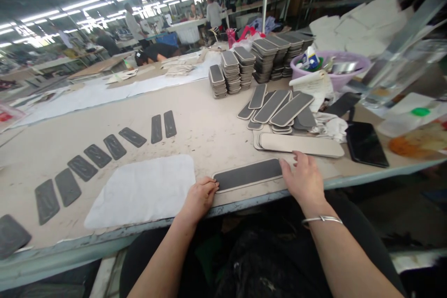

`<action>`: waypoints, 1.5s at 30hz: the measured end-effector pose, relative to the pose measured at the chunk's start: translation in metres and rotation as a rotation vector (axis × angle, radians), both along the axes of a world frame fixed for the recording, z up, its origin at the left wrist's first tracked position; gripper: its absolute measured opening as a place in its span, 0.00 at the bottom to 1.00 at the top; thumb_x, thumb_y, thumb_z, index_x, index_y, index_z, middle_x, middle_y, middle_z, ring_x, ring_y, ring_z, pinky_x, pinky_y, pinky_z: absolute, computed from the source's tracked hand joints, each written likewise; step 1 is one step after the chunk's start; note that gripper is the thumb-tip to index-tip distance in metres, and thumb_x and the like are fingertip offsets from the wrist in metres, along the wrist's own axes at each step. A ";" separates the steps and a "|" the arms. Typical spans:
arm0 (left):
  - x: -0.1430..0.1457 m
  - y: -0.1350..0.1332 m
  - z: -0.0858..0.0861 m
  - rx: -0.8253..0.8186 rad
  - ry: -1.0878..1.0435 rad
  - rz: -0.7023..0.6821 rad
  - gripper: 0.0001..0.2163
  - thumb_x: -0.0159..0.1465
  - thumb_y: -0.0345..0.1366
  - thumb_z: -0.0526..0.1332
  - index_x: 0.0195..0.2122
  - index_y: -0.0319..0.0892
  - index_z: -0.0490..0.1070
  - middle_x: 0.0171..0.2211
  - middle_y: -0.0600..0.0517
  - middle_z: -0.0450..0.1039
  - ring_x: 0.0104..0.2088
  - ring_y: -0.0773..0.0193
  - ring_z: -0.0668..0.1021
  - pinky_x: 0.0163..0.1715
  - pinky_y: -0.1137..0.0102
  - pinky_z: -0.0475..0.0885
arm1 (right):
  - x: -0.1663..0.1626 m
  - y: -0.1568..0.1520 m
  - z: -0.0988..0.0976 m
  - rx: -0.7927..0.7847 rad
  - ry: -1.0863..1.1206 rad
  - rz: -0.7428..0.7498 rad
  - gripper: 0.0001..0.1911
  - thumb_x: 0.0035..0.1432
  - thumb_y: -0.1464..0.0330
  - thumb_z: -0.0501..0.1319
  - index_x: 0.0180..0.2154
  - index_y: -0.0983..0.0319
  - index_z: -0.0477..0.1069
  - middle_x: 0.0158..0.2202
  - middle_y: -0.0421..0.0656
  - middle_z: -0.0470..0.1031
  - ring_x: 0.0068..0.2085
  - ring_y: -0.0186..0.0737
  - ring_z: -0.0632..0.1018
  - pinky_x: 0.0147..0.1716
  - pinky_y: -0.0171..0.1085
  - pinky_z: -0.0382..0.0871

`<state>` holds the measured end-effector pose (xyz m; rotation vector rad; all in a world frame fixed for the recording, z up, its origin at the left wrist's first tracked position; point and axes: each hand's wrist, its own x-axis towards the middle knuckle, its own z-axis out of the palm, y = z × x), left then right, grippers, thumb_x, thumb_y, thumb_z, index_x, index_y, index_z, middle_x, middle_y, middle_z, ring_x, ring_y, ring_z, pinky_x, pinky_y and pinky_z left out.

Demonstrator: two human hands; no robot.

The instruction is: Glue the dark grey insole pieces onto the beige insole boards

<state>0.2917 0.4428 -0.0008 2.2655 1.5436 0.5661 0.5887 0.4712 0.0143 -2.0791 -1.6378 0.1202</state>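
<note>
A long dark grey strip with a pale border (248,174) lies flat near the table's front edge. My left hand (199,198) rests at its left end with fingers curled, fingertips touching the strip's edge. My right hand (304,179) lies at its right end, fingers stretched out flat, thumb against the strip. A pale beige strip stack (300,145) lies just beyond my right hand. A white cloth (143,191) is spread left of my left hand.
Several dark pieces (98,155) lie in an arc at the left. Stacks of grey strips (230,72) stand at the back, loose ones (275,107) fanned nearer. A black phone (366,144), a purple basin (337,67) and a plastic bottle are right. People work at far tables.
</note>
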 end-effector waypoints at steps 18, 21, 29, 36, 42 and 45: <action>0.003 0.000 0.002 -0.049 -0.077 0.115 0.08 0.61 0.35 0.56 0.32 0.44 0.76 0.38 0.51 0.73 0.38 0.65 0.75 0.41 0.70 0.71 | -0.015 -0.008 -0.028 -0.324 -0.277 0.290 0.37 0.61 0.50 0.39 0.63 0.67 0.44 0.65 0.45 0.40 0.64 0.45 0.43 0.60 0.52 0.38; -0.005 0.003 0.000 -0.157 -0.194 0.240 0.07 0.56 0.35 0.61 0.35 0.43 0.76 0.36 0.51 0.75 0.36 0.64 0.76 0.39 0.70 0.72 | -0.017 -0.008 -0.026 -0.334 -0.285 0.258 0.37 0.61 0.50 0.39 0.63 0.67 0.44 0.65 0.44 0.40 0.64 0.46 0.43 0.59 0.53 0.38; 0.041 0.008 0.015 0.036 -0.168 0.144 0.18 0.63 0.40 0.52 0.52 0.39 0.66 0.55 0.45 0.64 0.55 0.58 0.67 0.54 0.63 0.64 | -0.019 -0.007 -0.032 -0.318 -0.289 0.260 0.38 0.60 0.50 0.40 0.63 0.68 0.43 0.65 0.46 0.40 0.64 0.48 0.43 0.59 0.54 0.39; 0.100 0.016 0.012 -0.014 0.311 -0.193 0.33 0.63 0.53 0.45 0.63 0.36 0.46 0.64 0.43 0.41 0.64 0.53 0.46 0.61 0.54 0.47 | -0.020 -0.008 -0.033 -0.315 -0.304 0.266 0.38 0.60 0.50 0.41 0.63 0.69 0.45 0.64 0.45 0.41 0.64 0.48 0.43 0.59 0.54 0.39; 0.036 0.002 0.002 -0.087 0.398 -0.156 0.31 0.65 0.50 0.42 0.64 0.36 0.39 0.65 0.44 0.34 0.64 0.55 0.42 0.61 0.57 0.46 | -0.022 -0.006 -0.035 -0.292 -0.235 0.246 0.38 0.59 0.50 0.42 0.63 0.68 0.45 0.65 0.45 0.39 0.64 0.49 0.41 0.60 0.54 0.36; 0.027 0.002 0.004 -0.121 0.380 -0.122 0.29 0.66 0.48 0.41 0.64 0.37 0.43 0.64 0.44 0.38 0.64 0.56 0.46 0.61 0.58 0.48 | -0.024 -0.006 -0.034 -0.290 -0.191 0.243 0.39 0.59 0.50 0.43 0.63 0.68 0.46 0.64 0.46 0.40 0.64 0.50 0.41 0.60 0.54 0.34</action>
